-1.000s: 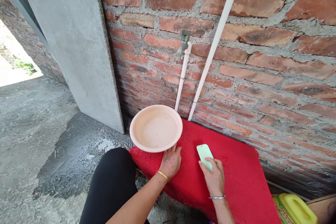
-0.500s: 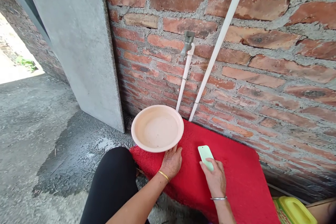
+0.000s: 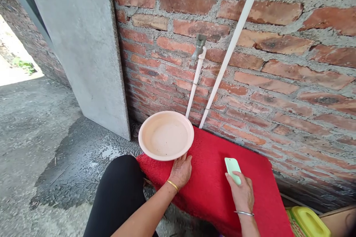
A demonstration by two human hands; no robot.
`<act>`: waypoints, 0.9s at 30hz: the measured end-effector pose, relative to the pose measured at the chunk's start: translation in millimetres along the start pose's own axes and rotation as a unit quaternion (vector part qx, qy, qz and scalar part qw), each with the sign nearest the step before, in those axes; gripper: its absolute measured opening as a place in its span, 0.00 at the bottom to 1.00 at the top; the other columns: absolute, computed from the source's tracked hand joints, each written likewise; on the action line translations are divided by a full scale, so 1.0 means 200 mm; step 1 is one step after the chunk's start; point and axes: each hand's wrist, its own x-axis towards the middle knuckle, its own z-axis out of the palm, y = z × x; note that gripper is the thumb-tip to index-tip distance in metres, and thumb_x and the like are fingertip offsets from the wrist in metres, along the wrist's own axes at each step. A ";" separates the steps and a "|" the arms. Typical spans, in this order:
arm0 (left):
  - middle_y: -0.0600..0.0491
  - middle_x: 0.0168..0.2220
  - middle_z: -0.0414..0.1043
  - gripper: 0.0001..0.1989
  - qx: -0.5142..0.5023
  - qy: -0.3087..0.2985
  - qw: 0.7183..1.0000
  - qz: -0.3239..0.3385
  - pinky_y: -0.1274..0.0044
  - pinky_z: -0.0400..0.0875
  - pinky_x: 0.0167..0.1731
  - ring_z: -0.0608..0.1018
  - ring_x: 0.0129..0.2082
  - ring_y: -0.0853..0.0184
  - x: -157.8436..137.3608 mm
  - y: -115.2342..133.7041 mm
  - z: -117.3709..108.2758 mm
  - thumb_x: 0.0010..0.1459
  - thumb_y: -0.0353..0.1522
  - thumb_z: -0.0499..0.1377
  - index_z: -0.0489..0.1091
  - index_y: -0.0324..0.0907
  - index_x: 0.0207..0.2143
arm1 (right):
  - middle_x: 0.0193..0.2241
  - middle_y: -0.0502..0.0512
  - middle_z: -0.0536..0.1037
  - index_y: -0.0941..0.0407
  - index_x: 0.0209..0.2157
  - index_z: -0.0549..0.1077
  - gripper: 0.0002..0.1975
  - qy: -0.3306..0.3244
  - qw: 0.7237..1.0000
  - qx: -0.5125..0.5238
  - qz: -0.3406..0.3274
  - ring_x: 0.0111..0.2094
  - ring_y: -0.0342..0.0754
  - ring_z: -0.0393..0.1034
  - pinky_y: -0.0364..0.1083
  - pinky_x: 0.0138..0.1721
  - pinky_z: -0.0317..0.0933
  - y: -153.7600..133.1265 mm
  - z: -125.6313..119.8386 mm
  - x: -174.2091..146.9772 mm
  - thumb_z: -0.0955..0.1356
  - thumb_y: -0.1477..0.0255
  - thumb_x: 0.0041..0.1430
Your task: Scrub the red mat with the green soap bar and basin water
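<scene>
A shallow pale pink basin [image 3: 167, 137] sits at the left end of a red, carpet-like cloth [image 3: 205, 177], its outer side past the cloth's edge. My left hand [image 3: 181, 172] is at the basin's near right side, fingers under the rim and partly hidden, thumb visible at the right. A few dark specks lie on the basin's floor. Over the right part of the cloth, my right hand [image 3: 242, 189] grips a mint-green scrub brush [image 3: 233, 168] with a small hole at its far end. The brush's underside faces the cloth and is hidden.
Behind the cloth rises a brick wall [image 3: 278, 74] with a tap [image 3: 198, 46] and a white pipe [image 3: 233, 48]. A grey slab [image 3: 80, 52] leans at the left above wet concrete floor [image 3: 91, 163]. A yellow-green jug [image 3: 308, 222] stands lower right. My knee [image 3: 119, 189] is beside the cloth.
My right hand has moved right and slightly nearer over the red cloth, with the brush still in it. The left hand and basin remain in place.
</scene>
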 end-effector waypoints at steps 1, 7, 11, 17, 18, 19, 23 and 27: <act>0.42 0.60 0.66 0.21 0.003 0.001 1.000 0.001 0.61 0.61 0.60 0.68 0.60 0.54 0.00 0.00 0.00 0.62 0.26 0.50 0.69 0.39 0.56 | 0.37 0.56 0.69 0.51 0.40 0.78 0.32 0.000 1.000 0.009 -0.005 0.37 0.57 0.67 0.56 0.41 0.63 0.00 0.01 -0.01 0.64 0.42 0.44; 0.41 0.61 0.65 0.20 0.008 0.000 1.000 0.000 0.61 0.60 0.61 0.67 0.61 0.54 0.00 0.00 0.01 0.63 0.27 0.50 0.69 0.39 0.56 | 0.37 0.55 0.70 0.52 0.37 0.78 0.28 -0.015 0.996 0.069 -0.048 0.41 0.57 0.68 0.53 0.45 0.62 -0.05 0.08 -0.08 0.66 0.44 0.45; 0.42 0.60 0.66 0.20 0.004 0.001 1.000 0.000 0.61 0.60 0.61 0.67 0.61 0.55 0.01 0.00 0.01 0.63 0.27 0.50 0.69 0.39 0.56 | 0.36 0.53 0.69 0.52 0.36 0.78 0.25 -0.043 0.991 0.097 -0.084 0.40 0.54 0.69 0.51 0.44 0.62 -0.11 0.14 -0.16 0.67 0.47 0.47; 0.43 0.60 0.67 0.20 -0.001 -0.001 1.000 -0.002 0.61 0.60 0.61 0.68 0.60 0.55 0.00 0.00 0.00 0.63 0.27 0.50 0.68 0.40 0.56 | 0.35 0.53 0.70 0.51 0.35 0.78 0.20 -0.064 0.981 0.087 -0.164 0.39 0.52 0.69 0.50 0.44 0.63 -0.18 0.19 -0.24 0.67 0.50 0.51; 0.43 0.60 0.67 0.20 -0.003 -0.001 1.000 -0.002 0.61 0.60 0.61 0.68 0.60 0.55 0.00 0.00 0.00 0.63 0.27 0.50 0.68 0.40 0.56 | 0.35 0.53 0.70 0.51 0.35 0.78 0.20 -0.062 0.981 0.085 -0.166 0.39 0.52 0.69 0.50 0.43 0.63 -0.18 0.19 -0.24 0.67 0.50 0.51; 0.43 0.60 0.67 0.20 -0.006 -0.001 1.000 -0.002 0.61 0.60 0.60 0.68 0.60 0.55 0.00 0.00 0.00 0.63 0.27 0.50 0.68 0.40 0.56 | 0.35 0.53 0.70 0.51 0.35 0.78 0.21 -0.062 0.981 0.084 -0.164 0.39 0.52 0.69 0.49 0.43 0.63 -0.18 0.19 -0.23 0.67 0.49 0.51; 0.42 0.60 0.66 0.20 -0.013 -0.002 1.000 -0.005 0.61 0.61 0.60 0.68 0.60 0.55 0.00 0.00 0.01 0.63 0.27 0.50 0.68 0.39 0.56 | 0.35 0.52 0.70 0.50 0.36 0.77 0.21 -0.061 0.983 0.078 -0.157 0.38 0.52 0.70 0.49 0.42 0.63 -0.16 0.18 -0.21 0.67 0.49 0.51; 0.42 0.60 0.66 0.20 -0.011 -0.001 1.000 -0.003 0.61 0.60 0.60 0.68 0.60 0.55 0.00 0.00 0.01 0.63 0.27 0.50 0.68 0.40 0.56 | 0.36 0.53 0.70 0.51 0.37 0.77 0.22 -0.062 0.983 0.072 -0.160 0.39 0.53 0.70 0.50 0.42 0.63 -0.16 0.18 -0.21 0.67 0.49 0.51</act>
